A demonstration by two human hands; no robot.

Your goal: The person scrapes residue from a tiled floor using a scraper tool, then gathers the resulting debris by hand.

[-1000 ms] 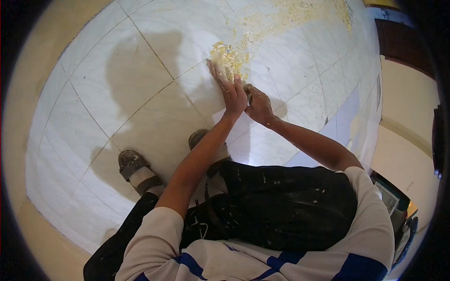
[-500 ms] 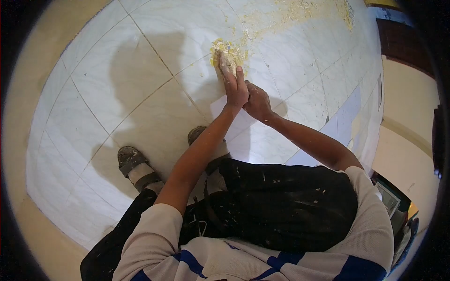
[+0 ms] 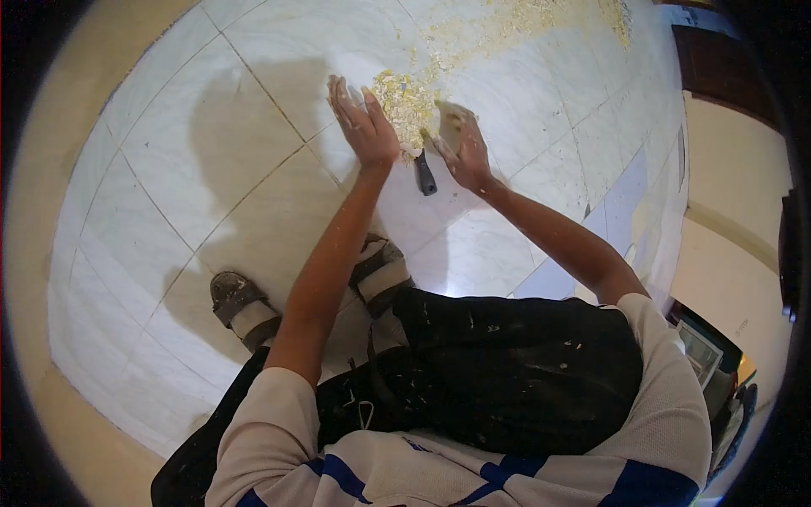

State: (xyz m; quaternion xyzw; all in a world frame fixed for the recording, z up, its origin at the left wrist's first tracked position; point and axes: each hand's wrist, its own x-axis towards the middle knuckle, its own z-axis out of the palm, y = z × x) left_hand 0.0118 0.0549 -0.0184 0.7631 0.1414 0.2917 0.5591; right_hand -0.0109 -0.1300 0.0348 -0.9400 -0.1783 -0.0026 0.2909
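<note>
A heap of yellow and whitish flakes (image 3: 402, 103) lies on the pale tiled floor ahead of me. My left hand (image 3: 363, 127) is open at the heap's left side, fingers stretched forward and dusted white. To the right, my right hand (image 3: 465, 148) is held open with its palm side toward the heap and its thumb near the flakes. Between my wrists a black tool handle (image 3: 426, 175) with a hole in its end sticks out from the near side of the heap. The tool's front part is hidden under the flakes.
More yellow scrapings (image 3: 507, 27) are scattered over the far floor. My sandalled feet (image 3: 243, 306) stand on the tiles (image 3: 211, 160) at the near left. A bluish strip (image 3: 621, 198) lies on the floor at right, beside a cream wall (image 3: 731, 160). A framed item (image 3: 701, 351) is at the right edge.
My hands were close together at the heap and have moved apart, left hand to the left, right hand forward and right. The black handle now shows between them.
</note>
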